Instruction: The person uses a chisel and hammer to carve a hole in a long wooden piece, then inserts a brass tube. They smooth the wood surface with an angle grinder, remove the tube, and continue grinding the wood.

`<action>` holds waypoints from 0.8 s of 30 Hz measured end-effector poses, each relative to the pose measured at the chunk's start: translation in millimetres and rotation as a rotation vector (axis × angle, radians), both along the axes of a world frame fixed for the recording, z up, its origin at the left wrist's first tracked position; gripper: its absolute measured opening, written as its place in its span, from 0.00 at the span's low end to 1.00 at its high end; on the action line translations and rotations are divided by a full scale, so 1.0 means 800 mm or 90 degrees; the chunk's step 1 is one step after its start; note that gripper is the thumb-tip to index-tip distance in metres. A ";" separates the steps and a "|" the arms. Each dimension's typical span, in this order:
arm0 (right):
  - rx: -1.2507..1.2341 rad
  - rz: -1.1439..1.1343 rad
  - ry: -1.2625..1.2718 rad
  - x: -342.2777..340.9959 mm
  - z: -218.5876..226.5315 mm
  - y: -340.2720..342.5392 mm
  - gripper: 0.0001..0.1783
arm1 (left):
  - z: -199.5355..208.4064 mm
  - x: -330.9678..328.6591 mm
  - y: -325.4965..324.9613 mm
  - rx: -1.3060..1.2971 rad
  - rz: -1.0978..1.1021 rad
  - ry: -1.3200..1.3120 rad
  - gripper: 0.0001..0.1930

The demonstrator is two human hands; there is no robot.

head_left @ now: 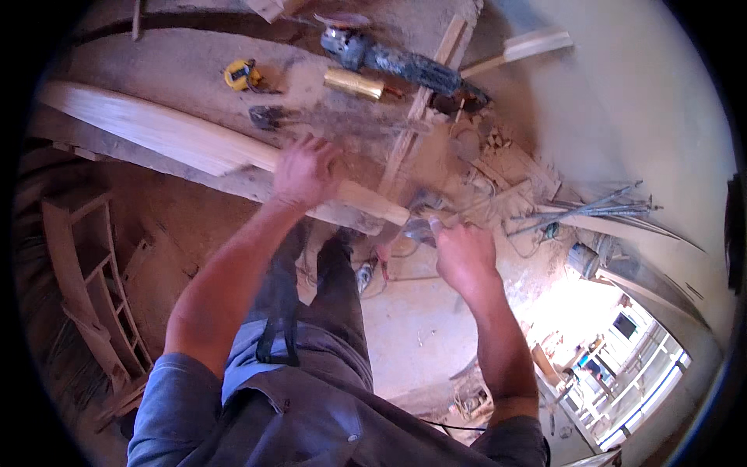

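A long pale piece of wood lies slantwise across the dusty work surface, narrowing to a blunt end at the right. My left hand is closed over it near that end, fingers curled across the top. Just beyond the tip, my right hand is closed with the thumb pointing toward the wood. A greyish, shiny thing shows between that hand and the wood's end, too blurred to name. Beyond my left hand lies a dark brush-like object.
A yellow tape measure, a gold-coloured cylinder and an angle grinder lie at the far side. Thin metal rods are piled at the right. A wooden frame stands at the left, and a bright opening shows at lower right.
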State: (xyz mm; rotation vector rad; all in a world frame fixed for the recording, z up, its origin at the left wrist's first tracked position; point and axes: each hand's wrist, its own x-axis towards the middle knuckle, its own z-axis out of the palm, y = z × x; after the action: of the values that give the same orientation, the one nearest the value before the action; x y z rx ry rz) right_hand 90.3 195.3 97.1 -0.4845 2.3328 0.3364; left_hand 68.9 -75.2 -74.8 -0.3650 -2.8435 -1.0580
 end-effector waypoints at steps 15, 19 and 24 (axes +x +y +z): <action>-0.598 -0.271 -0.160 -0.053 -0.035 -0.103 0.21 | 0.099 0.007 -0.016 0.019 -0.207 -0.225 0.40; -0.578 -0.426 0.215 -0.124 -0.109 -0.128 0.27 | 0.075 -0.033 -0.015 -0.072 -0.165 -0.147 0.25; -0.447 -0.251 0.374 -0.196 -0.177 -0.164 0.24 | 0.033 -0.038 -0.013 -0.048 -0.174 -0.088 0.19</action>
State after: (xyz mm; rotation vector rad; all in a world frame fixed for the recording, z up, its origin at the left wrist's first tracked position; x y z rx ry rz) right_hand -66.5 64.5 -44.8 -0.2430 3.0211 -0.6339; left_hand 38.2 -85.7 -48.4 -0.7332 -3.0262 -1.0582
